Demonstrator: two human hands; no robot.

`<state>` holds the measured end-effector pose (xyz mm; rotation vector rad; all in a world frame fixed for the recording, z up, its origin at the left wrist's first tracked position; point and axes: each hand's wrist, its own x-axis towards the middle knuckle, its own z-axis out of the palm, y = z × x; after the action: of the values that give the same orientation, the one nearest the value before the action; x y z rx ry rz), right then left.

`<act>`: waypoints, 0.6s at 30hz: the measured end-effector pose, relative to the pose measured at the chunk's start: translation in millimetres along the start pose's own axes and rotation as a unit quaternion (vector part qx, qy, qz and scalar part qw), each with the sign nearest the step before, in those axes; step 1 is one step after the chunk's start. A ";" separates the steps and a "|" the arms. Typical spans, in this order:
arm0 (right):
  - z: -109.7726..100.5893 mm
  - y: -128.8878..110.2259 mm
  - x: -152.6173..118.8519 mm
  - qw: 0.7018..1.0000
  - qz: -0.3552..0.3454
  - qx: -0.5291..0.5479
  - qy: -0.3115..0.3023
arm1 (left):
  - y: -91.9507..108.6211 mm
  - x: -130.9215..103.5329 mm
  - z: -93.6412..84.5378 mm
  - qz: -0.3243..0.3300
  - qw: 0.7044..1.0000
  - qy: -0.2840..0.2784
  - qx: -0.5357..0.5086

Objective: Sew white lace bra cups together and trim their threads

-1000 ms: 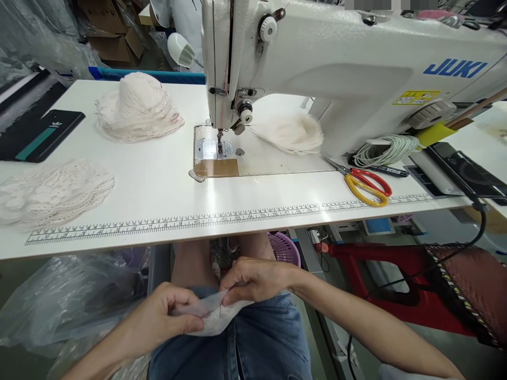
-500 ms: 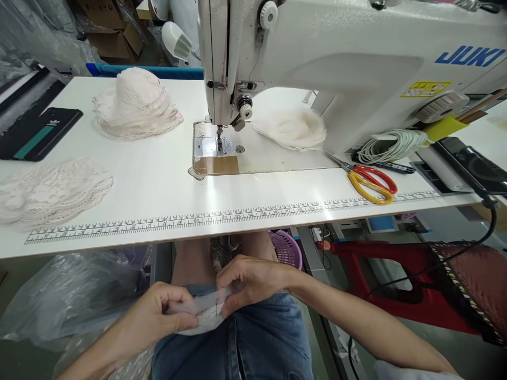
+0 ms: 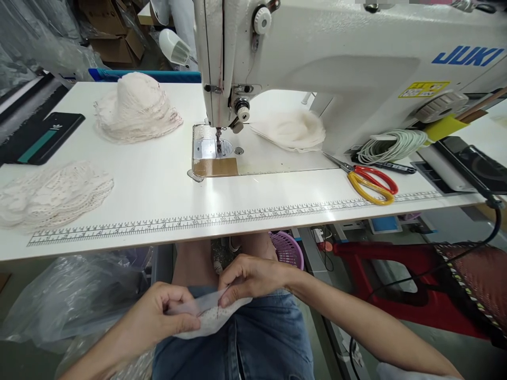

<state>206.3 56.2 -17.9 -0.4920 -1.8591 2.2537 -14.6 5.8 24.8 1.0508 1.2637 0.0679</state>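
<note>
Over my lap is a small piece of white lace fabric (image 3: 216, 321) with a sheer strip along its upper side and a short dark red thread mark near its middle. My left hand (image 3: 172, 314) pinches its left end between thumb and fingers. At the upper edge of the same piece, close to the red mark, my right hand (image 3: 245, 279) has thumb and forefinger pressed together; whether a thread is also between them I cannot make out. Above my hands, the sewing machine (image 3: 336, 68) stands on the white table (image 3: 158, 184), its needle over the plate.
Stacked lace cup pieces (image 3: 137, 111) and a flatter lace pile (image 3: 55, 192) lie on the left, near a black case (image 3: 51, 137). Cream pieces (image 3: 291, 131) rest under the machine arm. Scissors (image 3: 370, 184) and coiled cord (image 3: 392, 146) are on the right. A purple basket (image 3: 289, 250) stands below.
My right fingers have shifted slightly up and off the right part of the fabric, which now shows spread out below them. My left hand keeps its hold almost in place.
</note>
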 end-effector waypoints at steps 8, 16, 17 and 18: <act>2.4 -3.7 -1.5 1.000 0.001 0.015 0.008 | 0.6 3.4 1.5 -0.008 1.000 -0.004 -0.023; -4.7 1.1 -5.7 0.999 0.020 0.003 0.025 | -1.1 -2.3 -5.1 0.015 0.998 -0.035 -0.042; -5.3 0.9 -7.0 1.000 0.019 0.005 0.023 | -2.3 -2.2 -5.2 0.015 0.999 -0.034 -0.040; -5.6 0.6 -8.2 1.000 0.018 0.007 0.024 | -3.6 -2.0 -5.1 0.016 0.999 -0.033 -0.037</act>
<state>216.0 58.4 -18.3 -0.5775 -1.8253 2.2544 -21.1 5.8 24.3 1.0016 1.1763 0.1045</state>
